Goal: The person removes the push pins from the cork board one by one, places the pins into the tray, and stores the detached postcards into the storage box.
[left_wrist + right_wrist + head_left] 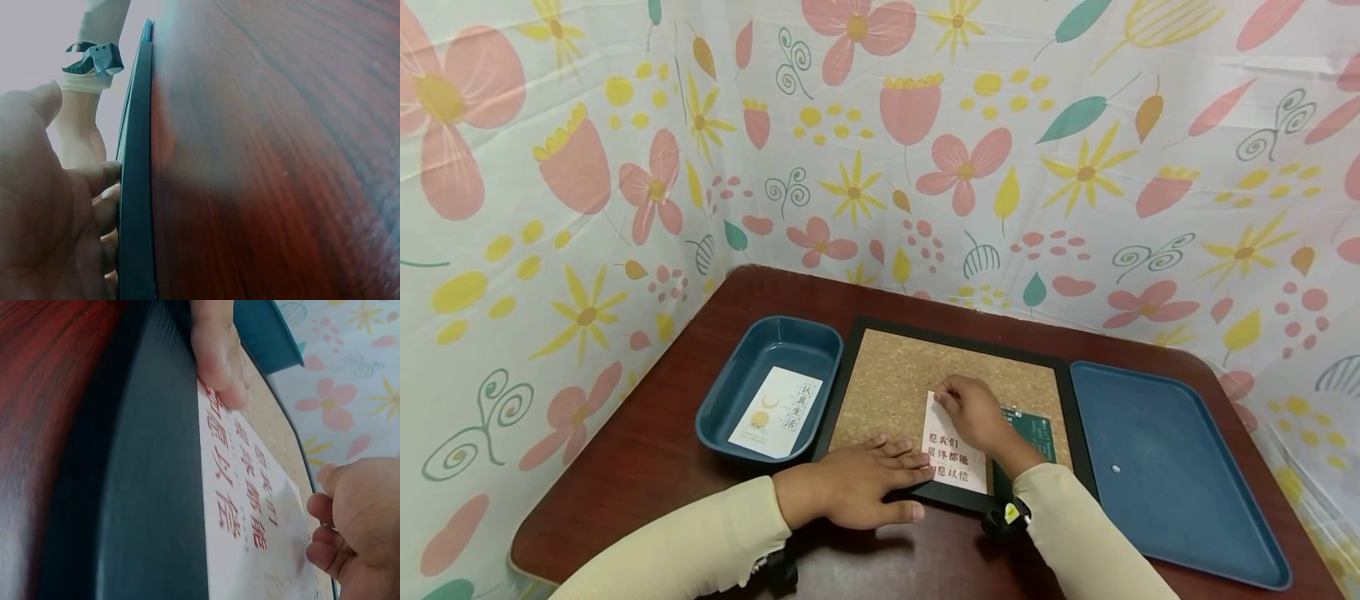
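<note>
A white card with red Chinese characters [951, 454] lies on a black-framed cork board [887, 375]. My left hand [865, 483] rests flat across the board's near left part, fingers straight, fingertips on the card's lower left edge. At the card's far left corner is my right hand [973, 412], its fingers curled and thumb bent in; whatever lies under the fingertips is hidden. Beside the white card a dark green card [1033, 433] is partly covered by the right forearm, with a small pale dot, possibly a pin, at its top edge.
Left of the board stands a deep blue tray [711, 400] holding another white card [775, 412] with a moon drawing. To the right lies a shallow blue tray [1180, 467] with one small white round piece [1116, 469]. A flowered curtain [955, 125] hangs behind the table.
</note>
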Motion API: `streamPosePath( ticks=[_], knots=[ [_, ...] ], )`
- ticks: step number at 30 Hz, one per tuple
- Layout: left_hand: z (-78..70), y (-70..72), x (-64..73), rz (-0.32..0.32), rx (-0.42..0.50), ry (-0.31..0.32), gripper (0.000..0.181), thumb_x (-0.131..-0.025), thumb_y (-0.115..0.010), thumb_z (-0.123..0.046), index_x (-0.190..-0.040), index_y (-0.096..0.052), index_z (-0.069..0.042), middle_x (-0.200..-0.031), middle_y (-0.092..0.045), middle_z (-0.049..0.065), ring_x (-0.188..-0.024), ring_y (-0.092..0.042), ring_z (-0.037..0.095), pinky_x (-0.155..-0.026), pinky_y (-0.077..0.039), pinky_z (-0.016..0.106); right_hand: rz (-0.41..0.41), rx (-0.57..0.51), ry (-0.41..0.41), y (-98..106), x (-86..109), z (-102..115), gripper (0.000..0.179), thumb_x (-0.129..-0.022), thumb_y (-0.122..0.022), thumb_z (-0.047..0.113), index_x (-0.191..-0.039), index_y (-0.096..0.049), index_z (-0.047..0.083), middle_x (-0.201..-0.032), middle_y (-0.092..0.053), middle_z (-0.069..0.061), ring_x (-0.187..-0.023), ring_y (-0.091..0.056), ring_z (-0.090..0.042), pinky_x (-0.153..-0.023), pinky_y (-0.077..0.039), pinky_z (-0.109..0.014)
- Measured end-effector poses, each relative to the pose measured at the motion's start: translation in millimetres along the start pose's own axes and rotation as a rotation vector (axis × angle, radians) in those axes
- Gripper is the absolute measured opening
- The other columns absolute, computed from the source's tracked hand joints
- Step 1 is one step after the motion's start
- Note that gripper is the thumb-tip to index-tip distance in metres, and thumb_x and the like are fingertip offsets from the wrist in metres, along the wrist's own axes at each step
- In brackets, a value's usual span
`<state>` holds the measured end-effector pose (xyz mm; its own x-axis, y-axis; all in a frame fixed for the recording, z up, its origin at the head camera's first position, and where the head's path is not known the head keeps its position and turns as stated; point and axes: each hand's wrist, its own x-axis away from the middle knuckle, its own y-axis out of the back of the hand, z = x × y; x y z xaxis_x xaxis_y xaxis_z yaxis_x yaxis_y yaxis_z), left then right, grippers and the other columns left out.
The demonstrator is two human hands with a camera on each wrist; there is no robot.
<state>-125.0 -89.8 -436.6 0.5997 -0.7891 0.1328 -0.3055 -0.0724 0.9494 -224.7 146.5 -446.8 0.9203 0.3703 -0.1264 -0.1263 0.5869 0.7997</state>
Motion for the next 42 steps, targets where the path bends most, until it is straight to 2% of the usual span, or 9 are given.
streamPosePath(
  ticks=[10, 19, 24, 29, 33, 42],
  knots=[
    [-0.8, 0.3, 0.5, -0.001, 0.008, 0.000, 0.069, -0.105, -0.020, -0.068, -0.161, -0.034, -0.030, -0.166, -0.027, -0.011, -0.155, -0.017, 0.017, -0.125, -0.014, 0.044, 0.018, -0.013, -0.055, 10.2, 5.5, -3.6, 0.011, -0.106, -0.060, 0.019, -0.106, -0.068, 0.011, -0.096, -0.063, -0.002, -0.079, -0.054, -0.017, -0.071, -0.047, -0.039],
    [-1.1, 1.2, 0.5, 0.005, 0.007, 0.000, 0.069, -0.105, -0.020, -0.068, -0.162, -0.034, -0.030, -0.166, -0.027, -0.011, -0.155, -0.017, 0.017, -0.125, -0.013, 0.044, -0.009, 0.005, -0.047, 15.9, 11.8, -10.2, 0.009, -0.105, -0.062, 0.017, -0.102, -0.067, 0.011, -0.089, -0.062, -0.001, -0.073, -0.054, -0.017, -0.067, -0.046, -0.038],
    [-0.1, 1.2, 0.2, 0.007, 0.017, 0.002, 0.069, -0.105, -0.020, -0.068, -0.162, -0.033, -0.030, -0.166, -0.026, -0.012, -0.155, -0.016, 0.017, -0.125, -0.012, 0.044, -0.041, 0.028, -0.013, 20.1, 15.7, -13.0, 0.007, -0.104, -0.063, 0.014, -0.102, -0.068, 0.009, -0.093, -0.066, -0.002, -0.082, -0.060, -0.017, -0.075, -0.050, -0.043],
    [0.3, -0.2, -0.9, 0.005, 0.017, 0.001, 0.070, -0.105, -0.020, -0.069, -0.162, -0.034, -0.031, -0.166, -0.026, -0.012, -0.155, -0.015, 0.016, -0.125, -0.012, 0.044, -0.054, 0.056, -0.029, 23.6, 18.0, -16.2, 0.010, -0.104, -0.063, 0.015, -0.104, -0.069, 0.008, -0.091, -0.064, -0.003, -0.074, -0.054, -0.017, -0.067, -0.046, -0.037],
    [0.4, 0.1, -1.0, 0.007, 0.020, -0.002, 0.070, -0.105, -0.020, -0.068, -0.162, -0.033, -0.030, -0.166, -0.026, -0.012, -0.155, -0.015, 0.017, -0.125, -0.011, 0.044, -0.047, 0.033, -0.040, 27.3, 20.4, -16.3, 0.011, -0.105, -0.061, 0.015, -0.104, -0.068, 0.006, -0.086, -0.061, -0.003, -0.068, -0.052, -0.017, -0.061, -0.045, -0.035],
    [1.7, -0.5, 0.6, 0.010, 0.027, -0.003, 0.070, -0.105, -0.020, -0.068, -0.162, -0.033, -0.030, -0.167, -0.026, -0.011, -0.155, -0.015, 0.017, -0.125, -0.012, 0.044, -0.053, 0.036, -0.048, 34.1, 25.8, -16.0, 0.010, -0.105, -0.062, 0.015, -0.104, -0.068, 0.007, -0.090, -0.063, -0.003, -0.074, -0.055, -0.017, -0.066, -0.048, -0.037]
  ],
)
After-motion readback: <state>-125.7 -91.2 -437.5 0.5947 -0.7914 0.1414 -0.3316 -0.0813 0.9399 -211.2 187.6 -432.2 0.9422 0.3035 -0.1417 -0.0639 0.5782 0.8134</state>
